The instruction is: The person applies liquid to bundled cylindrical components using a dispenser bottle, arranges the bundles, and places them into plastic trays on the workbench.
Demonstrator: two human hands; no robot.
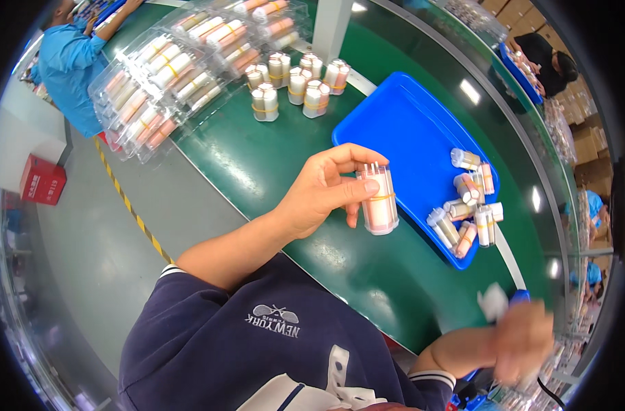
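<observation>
Held above the green table [326, 267] by my left hand [319, 188] is a bundle of clear tubes [381, 214] with pink and white contents. A yellow rubber band goes round it; thumb and fingers grip its upper part. My right hand [525, 339] is at the lower right, smeared by motion, so its fingers cannot be made out. A blurred white thing [492, 301] shows beside it; whether the hand holds it is unclear. Beyond my left hand, a blue tray [388, 130] carries several similar banded bundles [465, 188] at its right end.
Several banded bundles [264, 103] stand upright at the far side of the table. Left of them, clear plastic trays [168, 72] hold more bundles. A grey post [331, 31] rises behind. A co-worker in blue [69, 72] is at far left. A red box [44, 179] stands on the floor.
</observation>
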